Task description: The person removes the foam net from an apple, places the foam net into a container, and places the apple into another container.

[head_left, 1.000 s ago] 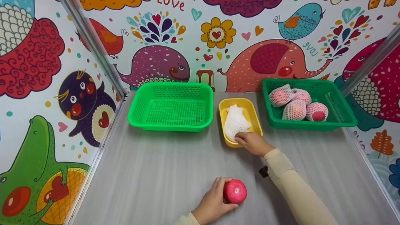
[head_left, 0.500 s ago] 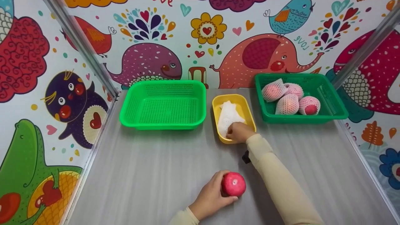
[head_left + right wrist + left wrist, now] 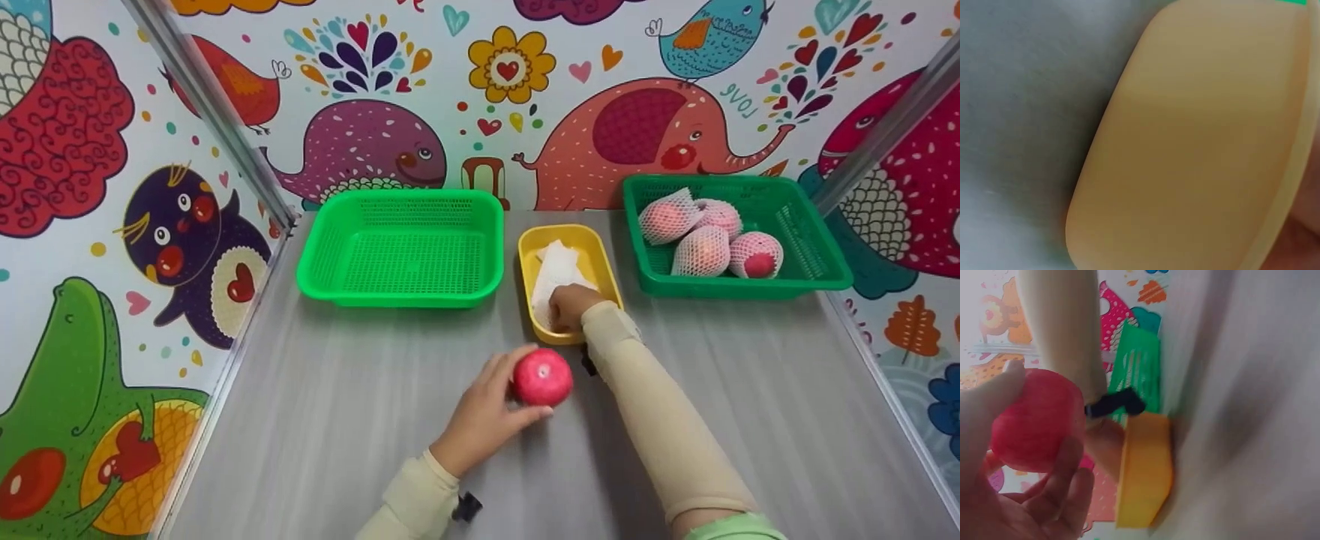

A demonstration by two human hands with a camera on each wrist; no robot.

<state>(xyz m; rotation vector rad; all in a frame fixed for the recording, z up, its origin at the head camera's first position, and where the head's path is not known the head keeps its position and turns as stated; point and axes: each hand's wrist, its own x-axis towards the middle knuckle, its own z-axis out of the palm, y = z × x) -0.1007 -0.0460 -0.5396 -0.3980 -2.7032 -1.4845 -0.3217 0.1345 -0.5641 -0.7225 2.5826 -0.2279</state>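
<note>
A red apple [image 3: 543, 377] is gripped in my left hand [image 3: 484, 409], thumb on the near side and fingers around the far side. In the left wrist view the apple [image 3: 1039, 421] appears lifted off the table, just in front of the yellow bin. My right hand [image 3: 576, 306] reaches into the yellow bin [image 3: 609, 274] and pinches the white foam nets [image 3: 559, 262] with curled fingers; the fingertips are hidden. The right wrist view is mostly filled by the bin's outer wall [image 3: 1185, 140], with part of the right hand [image 3: 1297, 225] behind its rim.
A bright green basket [image 3: 401, 300] stands left of the yellow bin. To the right, a dark green basket [image 3: 750, 286] holds several fruits in foam nets [image 3: 701, 251]. Printed walls [image 3: 495, 135] stand at the back and sides of the grey table [image 3: 360, 390].
My left hand has raised the apple and carried it forward, closer to the yellow bin. My right hand has pushed deeper among the foam nets, its fingers more curled.
</note>
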